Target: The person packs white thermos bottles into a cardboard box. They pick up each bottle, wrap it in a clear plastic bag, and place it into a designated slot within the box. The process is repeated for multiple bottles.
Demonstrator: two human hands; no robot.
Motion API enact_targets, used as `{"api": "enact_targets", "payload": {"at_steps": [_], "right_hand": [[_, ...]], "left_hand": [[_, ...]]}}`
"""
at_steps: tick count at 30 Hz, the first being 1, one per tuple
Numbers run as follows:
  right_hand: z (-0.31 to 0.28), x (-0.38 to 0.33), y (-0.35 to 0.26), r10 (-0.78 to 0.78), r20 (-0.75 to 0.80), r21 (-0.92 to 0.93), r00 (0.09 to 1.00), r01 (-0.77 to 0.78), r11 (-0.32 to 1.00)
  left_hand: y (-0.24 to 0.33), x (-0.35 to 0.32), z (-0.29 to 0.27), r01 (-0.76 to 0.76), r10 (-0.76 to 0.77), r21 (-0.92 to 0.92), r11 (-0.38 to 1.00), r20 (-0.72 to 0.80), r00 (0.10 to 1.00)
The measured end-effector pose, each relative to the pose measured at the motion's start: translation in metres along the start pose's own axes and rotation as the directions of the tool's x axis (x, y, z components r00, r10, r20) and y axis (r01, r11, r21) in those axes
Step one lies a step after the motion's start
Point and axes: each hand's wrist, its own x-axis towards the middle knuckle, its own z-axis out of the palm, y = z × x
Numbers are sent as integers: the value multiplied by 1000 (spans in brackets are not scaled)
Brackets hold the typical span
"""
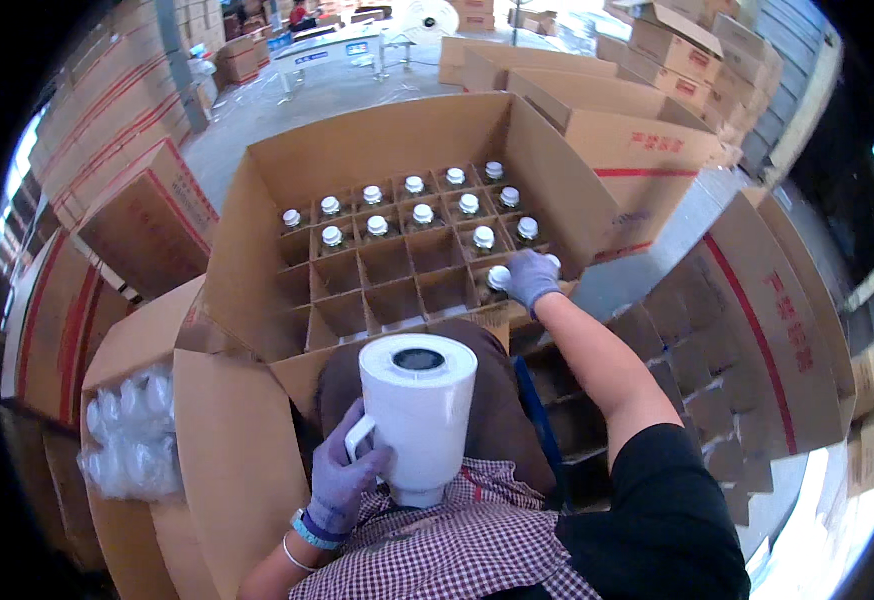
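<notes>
My left hand [345, 472], in a purple-grey glove, is closed round the handle of a large white jug [427, 400]. The jug stands over my lap, and a round dark opening shows in its top. My right hand [534, 278], gloved alike, reaches into the near right corner of an open cardboard box [377, 140]. Its fingers curl round a white-capped bottle [554, 261], mostly hidden by the hand. Against that hand's left side is another capped bottle [498, 278]. Several white-capped bottles [423, 214] fill the divider's [387, 262] far rows; nearer cells at left and middle hold none.
At my left, an open carton [232, 450] sits beside plastic-wrapped clear items [135, 430]. A carton with dividers [687, 360] stands at my right. More open cartons [637, 150] are behind it. Farther off are a white machine table [332, 55] and stacked boxes [107, 90].
</notes>
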Motion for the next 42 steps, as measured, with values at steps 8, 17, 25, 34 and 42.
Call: {"api": "enact_targets", "payload": {"at_steps": [8, 17, 25, 34, 42], "right_hand": [[-10, 24, 26, -45, 139, -195, 989, 72, 978], [-193, -187, -46, -798, -397, 355, 453, 878, 322], [-176, -248, -53, -997, -69, -253, 38, 966, 55], [-144, -238, -42, -774, 35, 231, 632, 748, 622], [-116, -135, 6, -354, -8, 803, 935, 217, 555]], "left_hand": [[8, 13, -33, 55, -63, 51, 997, 166, 984], [-37, 109, -70, 71, -38, -15, 997, 727, 686], [-31, 138, -18, 62, -127, 111, 992, 869, 479], [-5, 32, 2, -147, 38, 170, 974, 522, 852], [-21, 4, -19, -151, 140, 24, 988, 243, 960]]}}
